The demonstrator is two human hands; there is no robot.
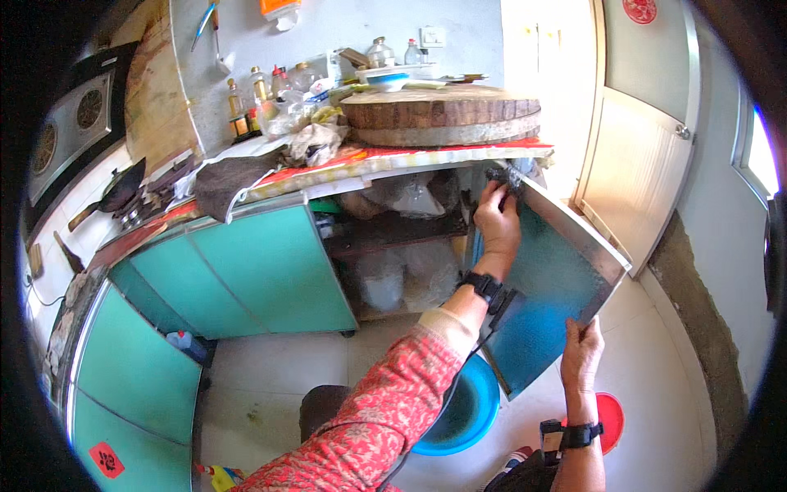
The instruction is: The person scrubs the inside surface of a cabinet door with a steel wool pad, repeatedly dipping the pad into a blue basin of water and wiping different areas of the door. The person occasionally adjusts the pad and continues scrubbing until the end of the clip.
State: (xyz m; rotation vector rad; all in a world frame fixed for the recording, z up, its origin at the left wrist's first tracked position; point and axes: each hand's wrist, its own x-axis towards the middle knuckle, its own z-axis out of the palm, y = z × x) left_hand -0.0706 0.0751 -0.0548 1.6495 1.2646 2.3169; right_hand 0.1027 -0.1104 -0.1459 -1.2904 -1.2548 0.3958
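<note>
In my left hand is a dark, shiny scouring pad, apparently steel wool. I press it to the top inner corner of an opened cabinet door, whose inner face looks wet and smeared. My right hand grips the door's free edge lower down, thumb on the inner face. The door stands swung out to the right of the cabinet opening. Behind it, the dark cabinet shelf holds plastic bags, and a whitish tub sits below. Under the door, a blue basin rests on the floor, partly covered by my sleeve.
On the counter lie a thick round wooden chopping block, a dark cloth and several bottles. A red basin stands by my right wrist. Teal cabinets line the left, with a blue jug in their corner.
</note>
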